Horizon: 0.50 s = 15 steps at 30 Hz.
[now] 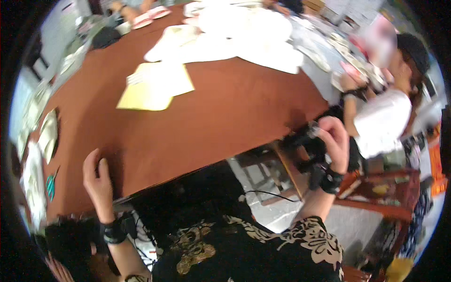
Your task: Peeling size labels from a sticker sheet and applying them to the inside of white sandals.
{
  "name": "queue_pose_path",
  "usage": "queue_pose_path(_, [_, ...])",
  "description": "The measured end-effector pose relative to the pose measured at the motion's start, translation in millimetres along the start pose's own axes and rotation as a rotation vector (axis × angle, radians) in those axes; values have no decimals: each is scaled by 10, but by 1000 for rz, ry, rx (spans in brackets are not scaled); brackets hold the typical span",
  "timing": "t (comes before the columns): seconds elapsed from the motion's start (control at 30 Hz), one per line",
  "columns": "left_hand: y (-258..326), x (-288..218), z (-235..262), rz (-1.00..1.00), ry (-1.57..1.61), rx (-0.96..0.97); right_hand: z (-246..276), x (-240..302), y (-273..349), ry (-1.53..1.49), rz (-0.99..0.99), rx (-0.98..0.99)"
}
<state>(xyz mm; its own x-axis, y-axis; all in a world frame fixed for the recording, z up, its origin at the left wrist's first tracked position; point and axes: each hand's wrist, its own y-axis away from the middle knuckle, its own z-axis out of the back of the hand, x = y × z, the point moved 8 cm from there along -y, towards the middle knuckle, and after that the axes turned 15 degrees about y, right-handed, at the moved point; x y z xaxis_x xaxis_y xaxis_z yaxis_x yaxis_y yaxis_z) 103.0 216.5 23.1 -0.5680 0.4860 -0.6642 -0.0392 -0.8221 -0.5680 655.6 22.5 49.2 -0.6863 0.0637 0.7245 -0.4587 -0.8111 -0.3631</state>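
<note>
My left hand hovers at the near left part of the brown table, thumb and fingers apart, holding nothing. At the table's right corner my right hand is raised with its fingers curled in a pinch. A small shiny bit shows at its fingertips, too blurred to name. Just beside that hand is a dark object whose kind I cannot make out. Farther off on the tabletop lie a yellow sheet and a white sheet partly over it.
White cloth-like pieces are heaped at the far side. Teal-handled scissors and pale pieces lie along the left edge. A co-worker in a white shirt sits at the right, handling something pink. A wooden chair stands near my right arm.
</note>
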Motion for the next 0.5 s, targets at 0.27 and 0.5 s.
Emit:
queue_pose_path(0.27, [326, -1177, -486, -288, 346, 313, -1303, 1255, 137, -242, 282, 184])
queue_pose_path(0.5, [676, -1213, -418, -246, 638, 363, -2328, 2257, 566, -325, 653, 507])
